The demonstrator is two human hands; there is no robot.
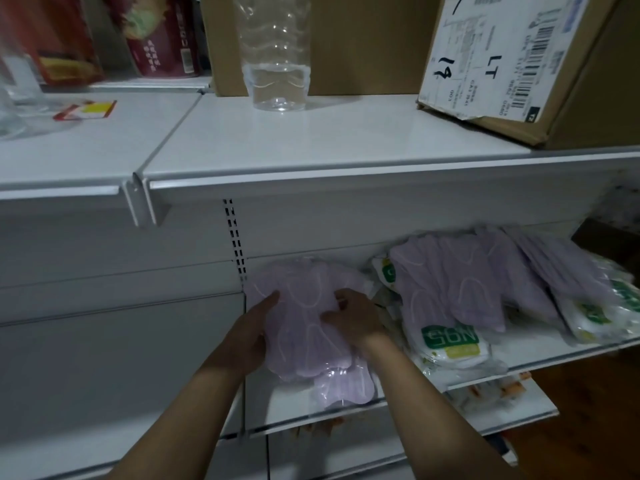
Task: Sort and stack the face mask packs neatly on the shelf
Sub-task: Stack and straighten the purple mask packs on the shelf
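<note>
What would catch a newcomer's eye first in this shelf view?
The left hand and right hand grip a stack of pale purple plastic-wrapped face mask packs at the left end of the white metal middle shelf. To its right sprawls a loose heap of purple and green-labelled white packs. On the upper white shelf stand a clear ribbed plastic bottle and a brown cardboard box with a shipping label.

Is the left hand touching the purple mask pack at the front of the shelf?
Touching. The head view shows the left hand against the left edge of the purple mask pack, thumb lying on top, no gap.
</note>
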